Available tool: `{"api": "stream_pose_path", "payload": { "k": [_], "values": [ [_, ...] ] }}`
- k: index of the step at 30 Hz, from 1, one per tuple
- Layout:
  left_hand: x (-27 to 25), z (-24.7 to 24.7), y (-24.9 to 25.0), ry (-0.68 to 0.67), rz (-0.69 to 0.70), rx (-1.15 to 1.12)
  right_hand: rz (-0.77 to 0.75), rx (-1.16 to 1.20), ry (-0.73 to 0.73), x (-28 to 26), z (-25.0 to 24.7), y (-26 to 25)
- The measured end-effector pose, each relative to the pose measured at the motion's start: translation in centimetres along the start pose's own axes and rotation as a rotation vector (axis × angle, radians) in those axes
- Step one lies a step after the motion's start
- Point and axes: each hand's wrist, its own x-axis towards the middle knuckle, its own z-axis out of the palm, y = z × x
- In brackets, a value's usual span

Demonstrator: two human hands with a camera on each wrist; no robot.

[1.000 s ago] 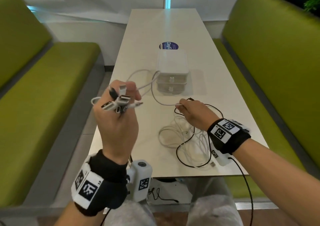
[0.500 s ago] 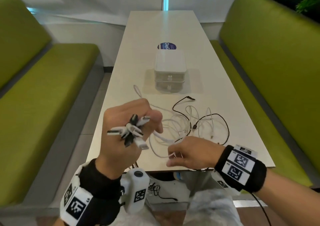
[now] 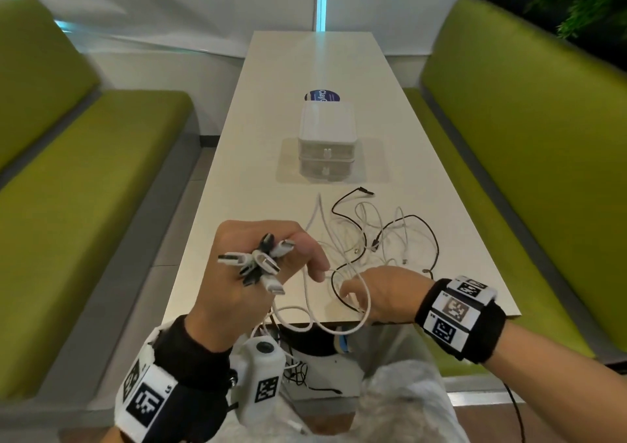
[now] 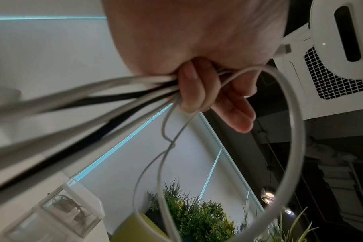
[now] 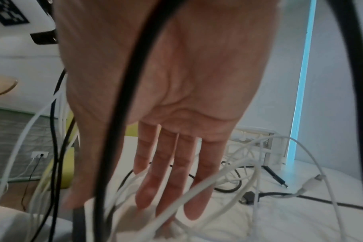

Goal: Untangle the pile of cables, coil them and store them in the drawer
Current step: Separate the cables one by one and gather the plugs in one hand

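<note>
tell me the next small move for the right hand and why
Probably draw the right hand toward the body, combing its straight fingers along the loose white and black cables: the left hand grips the bunched plug ends, while the rest lies tangled on the white table.

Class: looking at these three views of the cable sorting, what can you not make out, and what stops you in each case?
- How many cables the left hand grips: left wrist view, blurred strands, fingers cover them.
- Whether the right hand pinches a cable: head view shows only its back; right wrist view has fingertips blurred.
- Drawer box contents: head view, too small and hazy.
- Where loops under the table end: its edge hides them.
</note>
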Motion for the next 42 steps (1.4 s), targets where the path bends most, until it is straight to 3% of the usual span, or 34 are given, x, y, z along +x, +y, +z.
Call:
{"api": "stream_pose_path", "payload": {
  "k": [4,7,10,12,14,18,25,29,33,38,42],
  "values": [
    [0.4,0.4,-0.5,0.054,-0.014,0.024,0.036,-0.009,0.024,0.5,-0.1,0.7],
    [0.7,0.4,-1.3,0.103,0.0,0.098,0.043,0.094,0.121,0.8,-0.8,1.1],
    [0.9,0.4,-1.4,0.108,-0.02,0.092,0.018,0.329,0.264,0.1,-2.6,1.2],
    [1.1,0.4,-1.6,0.097,-0.053,0.077,-0.079,0.557,0.307,-1.0,-4.3,0.4],
    [1.1,0.4,-1.9,0.106,-0.086,0.076,-0.173,0.746,0.28,-2.1,-5.7,-0.5],
    [1.2,0.5,-2.2,0.201,-0.132,-0.023,-0.253,0.884,0.078,-3.2,-6.2,-1.2],
    [0.9,0.3,-2.2,0.199,-0.191,-0.262,-0.04,0.571,0.257,-2.9,-5.5,0.3],
    [1.1,0.7,-2.7,0.195,-0.188,-0.34,0.025,0.484,0.283,-3.9,-6.1,1.6],
    [1.4,1.1,-3.1,0.152,-0.205,-0.387,0.057,0.299,0.108,-3.8,-5.3,2.1],
    [2.0,1.8,-3.2,0.03,-0.343,-0.343,0.12,-0.006,-0.176,-2.4,-2.5,2.5],
    [2.2,2.3,-3.6,-0.023,-0.433,-0.37,0.122,-0.159,-0.198,-1.4,-1.4,2.6]
  ]
}}
